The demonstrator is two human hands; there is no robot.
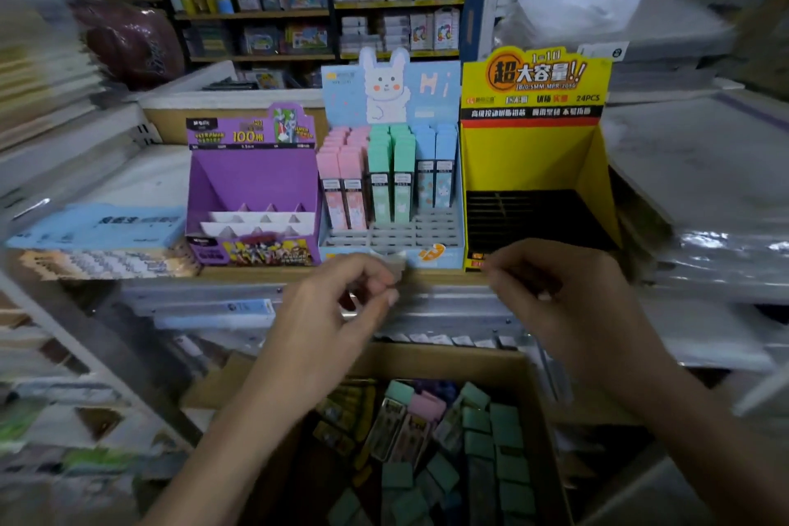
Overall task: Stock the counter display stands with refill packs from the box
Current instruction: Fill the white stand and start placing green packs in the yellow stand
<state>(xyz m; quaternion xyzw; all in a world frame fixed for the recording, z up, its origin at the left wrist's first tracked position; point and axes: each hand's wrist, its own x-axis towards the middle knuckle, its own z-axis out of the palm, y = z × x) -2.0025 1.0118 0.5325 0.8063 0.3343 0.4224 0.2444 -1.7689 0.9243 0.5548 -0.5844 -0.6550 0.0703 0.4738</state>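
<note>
Above the near box (448, 361) of pastel refill packs (478, 431) both hands hover, left hand (337, 303) and right hand (568, 295) with fingers curled; I cannot tell whether either pinches anything; just beyond stand the purple stand (256, 179), the pack-lined blue bunny stand (431, 94) and the yellow stand (533, 154)

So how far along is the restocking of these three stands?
Done: back rows of the blue rabbit stand hold pink, green and blue packs; front slots bare. In hand: left hand and right hand hover before it; blur hides any pack. Remaining: purple stand and yellow stand empty; the box holds many packs.
</note>
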